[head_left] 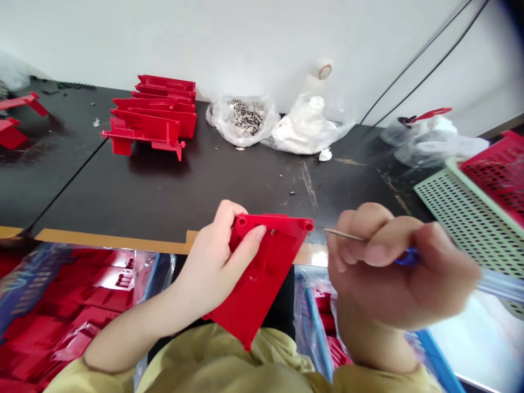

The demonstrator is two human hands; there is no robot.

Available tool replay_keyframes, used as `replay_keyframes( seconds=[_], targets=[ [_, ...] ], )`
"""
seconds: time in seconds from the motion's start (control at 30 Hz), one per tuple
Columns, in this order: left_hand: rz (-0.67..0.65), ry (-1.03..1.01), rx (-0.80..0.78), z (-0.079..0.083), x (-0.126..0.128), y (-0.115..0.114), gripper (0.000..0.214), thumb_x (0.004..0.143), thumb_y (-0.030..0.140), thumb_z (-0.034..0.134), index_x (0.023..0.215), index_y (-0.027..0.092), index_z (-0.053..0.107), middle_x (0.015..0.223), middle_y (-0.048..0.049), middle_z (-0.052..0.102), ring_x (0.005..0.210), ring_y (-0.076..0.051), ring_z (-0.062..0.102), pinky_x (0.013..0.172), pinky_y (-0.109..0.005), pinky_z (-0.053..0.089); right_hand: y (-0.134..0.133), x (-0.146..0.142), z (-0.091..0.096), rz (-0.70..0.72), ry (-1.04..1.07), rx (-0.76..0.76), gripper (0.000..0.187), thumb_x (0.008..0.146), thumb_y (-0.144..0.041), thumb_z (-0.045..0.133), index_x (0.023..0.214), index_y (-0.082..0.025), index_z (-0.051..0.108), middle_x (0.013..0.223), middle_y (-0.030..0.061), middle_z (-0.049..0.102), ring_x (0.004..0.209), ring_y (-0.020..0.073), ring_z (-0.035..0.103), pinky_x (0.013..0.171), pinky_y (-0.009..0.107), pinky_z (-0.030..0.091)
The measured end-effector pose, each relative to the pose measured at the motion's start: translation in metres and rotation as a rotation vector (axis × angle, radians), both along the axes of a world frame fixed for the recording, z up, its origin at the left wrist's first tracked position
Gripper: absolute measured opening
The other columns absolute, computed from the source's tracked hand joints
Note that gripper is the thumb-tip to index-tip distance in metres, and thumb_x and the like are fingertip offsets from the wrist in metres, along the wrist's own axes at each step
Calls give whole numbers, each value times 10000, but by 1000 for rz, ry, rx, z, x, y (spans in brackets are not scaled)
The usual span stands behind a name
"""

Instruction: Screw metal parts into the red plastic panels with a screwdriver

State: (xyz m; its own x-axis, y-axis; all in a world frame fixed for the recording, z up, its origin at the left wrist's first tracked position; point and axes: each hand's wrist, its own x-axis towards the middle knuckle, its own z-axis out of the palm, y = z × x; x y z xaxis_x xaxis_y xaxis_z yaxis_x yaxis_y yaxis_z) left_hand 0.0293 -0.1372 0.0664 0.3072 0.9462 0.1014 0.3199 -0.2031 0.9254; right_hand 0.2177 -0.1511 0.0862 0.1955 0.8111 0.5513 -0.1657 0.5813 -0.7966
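My left hand [216, 262] grips a flat red plastic part [262, 278] by its upper left side, thumb across the face. The part is tilted, with round holes at its two upper corners and a small metal piece near the thumb tip. In my right hand [397, 267] is a screwdriver [347, 235] with a thin metal shaft and a blue handle mostly hidden by the fingers. Its tip points left, a short gap away from the red part's upper right corner.
Several red parts [151, 117] stand in a row on the dark table [229, 185]. Behind are a bag of small metal pieces [248, 117] and a white plastic bag [303, 128]. A pale green basket [470, 213] sits right. Boxes of red parts [82, 311] flank my lap.
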Motion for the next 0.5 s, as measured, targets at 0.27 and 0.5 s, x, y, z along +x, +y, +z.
replay_keyframes(
  seconds=[0.27,0.5],
  targets=[
    [-26,32,-375,-51,8,13,249,987,466,415,951,223,373,888,15,583,858,-174,590,773,-322,433,21,-16,-58,110,-20,-354,270,895,-364,670,694,-203,588,581,-37,590,484,94,551,473,219,451],
    [-39,83,-449,-51,9,26,261,980,468,409,921,220,354,927,-18,611,911,-222,603,772,-339,414,35,-25,-74,-157,-239,-249,464,874,-331,706,533,-172,436,466,-64,426,428,48,346,437,229,266]
  ],
)
